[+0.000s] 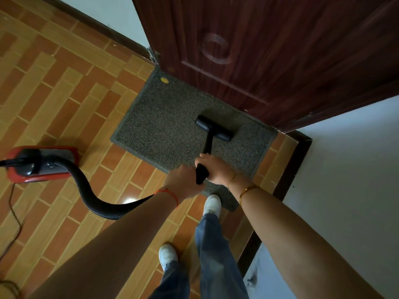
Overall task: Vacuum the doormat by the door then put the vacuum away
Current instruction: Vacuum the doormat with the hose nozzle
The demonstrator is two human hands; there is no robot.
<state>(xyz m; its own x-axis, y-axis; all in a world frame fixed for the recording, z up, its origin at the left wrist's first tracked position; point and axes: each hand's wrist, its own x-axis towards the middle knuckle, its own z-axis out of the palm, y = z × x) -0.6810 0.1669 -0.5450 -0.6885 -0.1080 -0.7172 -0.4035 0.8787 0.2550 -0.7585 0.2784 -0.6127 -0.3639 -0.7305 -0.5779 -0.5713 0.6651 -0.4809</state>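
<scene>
Doormat [172,117]: grey, speckled, flat on the tiled floor [64,93] at centre frame, its far edge against the dark wooden door [269,50]. A small yellow spot [164,80] sits near its upper left corner.

Vacuum body [41,164]: red and black canister, left edge of frame, on the tiles and well apart from the doormat. A black ribbed hose [90,195] curves from it toward the hands; a thin cord [13,203] trails at lower left.

Nozzle [214,128]: black, flat head resting on the right-hand part of the doormat, near the door, joined to a black tube [208,144] running back to the hands.

Left hand [183,182]: fingers wrapped round the lower end of the tube, red string at the wrist.

Right hand [212,168]: clamped on the tube just above the left, touching it; gold bangles at the wrist.

Feet: one white shoe [212,203] on the doormat's near corner, the other [168,255] on the tiles.

Step in hand, as judged: the vacuuming itself, with the nozzle working the right side.

Next move, as judged: draw the nozzle back and shift it leftward to cover the untouched upper left area, including the yellow spot; the shoe must come off the near corner for that patch. Putting the vacuum away is not yet begun.
</scene>
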